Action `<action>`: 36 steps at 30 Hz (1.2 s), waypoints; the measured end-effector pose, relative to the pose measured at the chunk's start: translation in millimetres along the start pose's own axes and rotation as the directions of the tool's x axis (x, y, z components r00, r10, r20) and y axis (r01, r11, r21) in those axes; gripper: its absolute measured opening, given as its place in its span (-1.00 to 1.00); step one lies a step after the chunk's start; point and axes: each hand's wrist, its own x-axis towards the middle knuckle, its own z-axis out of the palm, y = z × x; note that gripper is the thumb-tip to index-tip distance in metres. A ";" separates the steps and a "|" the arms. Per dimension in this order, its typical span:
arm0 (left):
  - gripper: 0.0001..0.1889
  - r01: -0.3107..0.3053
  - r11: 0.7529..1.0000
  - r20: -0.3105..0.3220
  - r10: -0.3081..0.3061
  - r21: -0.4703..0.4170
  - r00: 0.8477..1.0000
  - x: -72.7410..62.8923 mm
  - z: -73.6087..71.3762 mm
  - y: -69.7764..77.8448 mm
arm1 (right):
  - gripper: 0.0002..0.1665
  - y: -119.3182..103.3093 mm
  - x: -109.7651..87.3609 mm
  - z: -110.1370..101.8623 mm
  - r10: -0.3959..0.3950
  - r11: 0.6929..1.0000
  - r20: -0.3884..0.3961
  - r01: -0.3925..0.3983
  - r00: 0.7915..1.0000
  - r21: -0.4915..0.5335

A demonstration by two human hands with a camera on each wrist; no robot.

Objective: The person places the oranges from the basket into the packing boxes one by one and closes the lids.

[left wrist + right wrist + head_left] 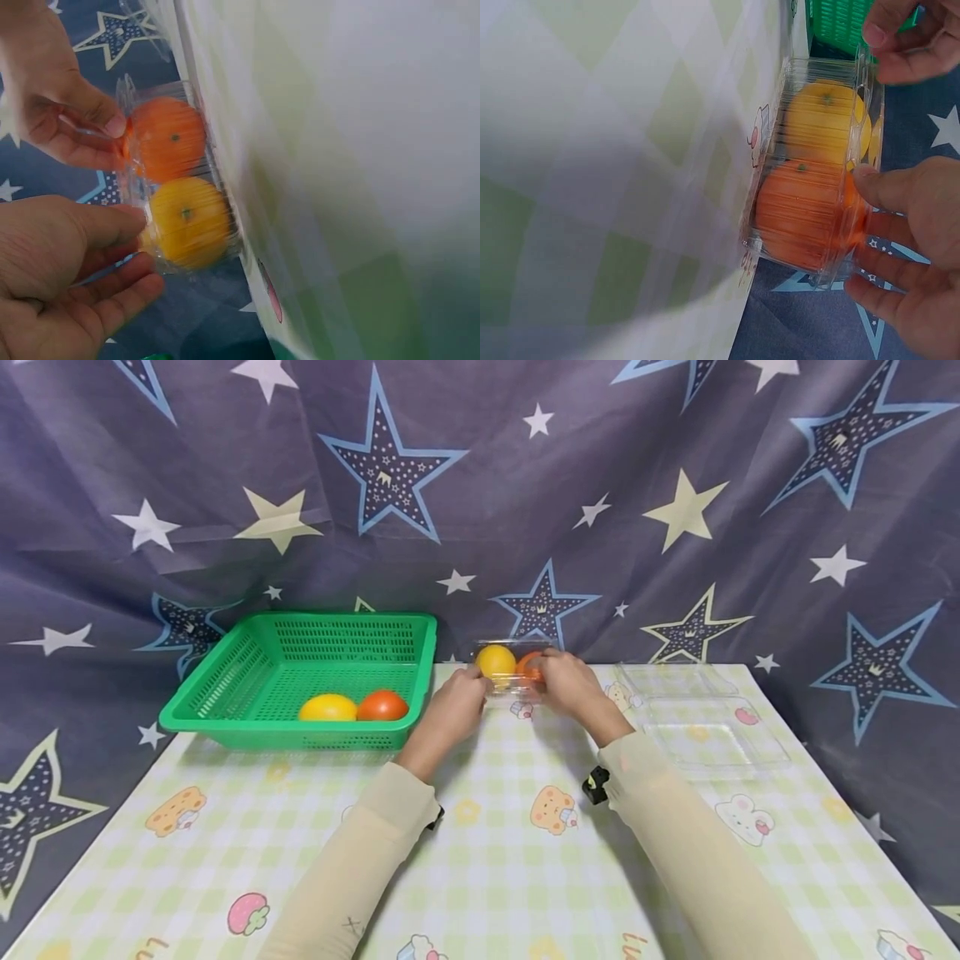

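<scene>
A clear plastic clamshell box (513, 687) stands at the far edge of the table, its lid down over two round fruits. One fruit is yellow (189, 223), on the left; beside it lies an orange one (807, 214). My left hand (459, 700) pinches the box's left corner with thumb and fingertips at the rim. At the right end, my right hand (572, 687) grips the rim, the thumb on the lid edge and the fingers on the side facing the curtain in the right wrist view.
On the left stands a green basket (300, 737) holding a yellow fruit (327, 707) and a red-orange fruit (383, 705). Another clear plastic box (697, 745) lies opened out on the right. A star-patterned curtain (480, 510) hangs right behind the table.
</scene>
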 end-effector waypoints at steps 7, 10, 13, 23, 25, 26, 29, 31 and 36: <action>-0.74 -0.021 1.000 0.016 0.021 -0.001 1.000 -1.4 -1.3 -0.2 | -0.59 0.1 -0.8 -0.1 -0.004 1.000 0.013 0.004 1.000 -0.006; -0.69 -0.012 1.000 0.022 0.012 -0.011 1.000 0.5 0.0 -0.8 | -0.58 0.0 -1.3 0.4 0.000 1.000 0.008 0.000 1.000 -0.011; -0.67 0.006 1.000 0.027 -0.006 -0.017 1.000 2.5 1.7 -1.5 | -0.55 -0.3 -1.4 0.7 0.000 1.000 -0.001 0.000 1.000 -0.010; -0.62 -0.024 1.000 -0.018 0.024 0.017 1.000 8.8 8.3 -6.9 | -0.50 1.1 -2.4 -2.7 -0.008 0.999 0.019 0.007 1.000 0.047; -0.61 -0.033 0.999 -0.020 0.033 0.026 0.999 9.5 8.9 -7.7 | -0.57 2.1 -4.3 -5.0 -0.020 0.998 0.023 0.018 1.000 0.068; -0.61 -0.034 0.999 -0.020 0.035 0.027 0.999 9.7 9.0 -7.9 | -0.60 2.6 -5.9 -6.8 -0.028 0.997 0.020 0.026 0.999 0.067; -0.60 -0.044 0.999 -0.023 0.045 0.028 0.999 10.0 8.3 -8.8 | -0.64 4.6 -13.0 -12.9 -0.044 0.997 0.004 0.044 0.999 0.069; -0.60 -0.054 0.998 -0.024 0.055 0.032 0.998 10.0 8.0 -9.8 | -0.63 6.5 -19.7 -18.4 -0.060 0.996 -0.008 0.060 0.998 0.063; -0.61 -0.074 0.996 -0.030 0.075 0.042 0.997 10.4 9.0 -11.4 | -0.60 14.5 -40.4 -35.0 -0.081 0.996 -0.019 0.082 0.997 0.031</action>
